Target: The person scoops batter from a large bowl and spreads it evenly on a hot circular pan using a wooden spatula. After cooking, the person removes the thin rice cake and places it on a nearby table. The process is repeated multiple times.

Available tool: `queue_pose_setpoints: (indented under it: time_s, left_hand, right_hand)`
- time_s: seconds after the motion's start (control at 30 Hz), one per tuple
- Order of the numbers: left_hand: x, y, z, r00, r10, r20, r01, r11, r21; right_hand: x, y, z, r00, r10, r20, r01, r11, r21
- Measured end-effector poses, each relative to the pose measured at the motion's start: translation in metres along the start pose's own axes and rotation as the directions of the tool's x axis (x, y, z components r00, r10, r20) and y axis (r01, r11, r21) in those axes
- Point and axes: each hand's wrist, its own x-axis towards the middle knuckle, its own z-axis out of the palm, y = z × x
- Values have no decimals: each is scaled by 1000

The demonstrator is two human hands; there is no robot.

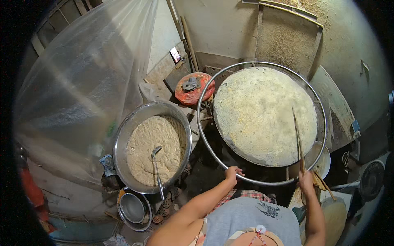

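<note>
My left hand (234,174) is closed around the near side of a round metal tube rail (212,152). The rail encircles a large round griddle covered with a pale, thin layer of batter or pancake (264,117), yellowish in patches. In my right hand (306,181), at the rail's near right, is a long thin tapered stick or blade (298,135). Its tip reaches out over the right half of the pale layer; whether it touches is unclear. To the left, a large metal basin (121,153) holds thick beige batter (154,144). A long-handled ladle (157,169) lies across it.
A red-covered round object (194,93) with a grey cloth (190,84) stands behind the basin. Clear plastic sheeting (89,92) hangs at left. Smaller metal bowls (132,207) sit below the basin. A white bowl (321,160) and a fan (371,176) are at right. A lit phone (175,55) leans far back.
</note>
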Motion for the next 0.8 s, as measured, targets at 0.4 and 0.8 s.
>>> queue_pose_setpoints:
  time_s: [0.4, 0.8]
  left_hand:
    - [43, 167, -20, 860, 457, -228, -370, 865, 339]
    - [81, 176, -36, 672, 724, -156, -398, 531, 748]
  right_hand:
    - [100, -80, -59, 993, 111, -42, -117, 980, -159]
    - [72, -82, -60, 959, 275, 75, -284, 942, 178]
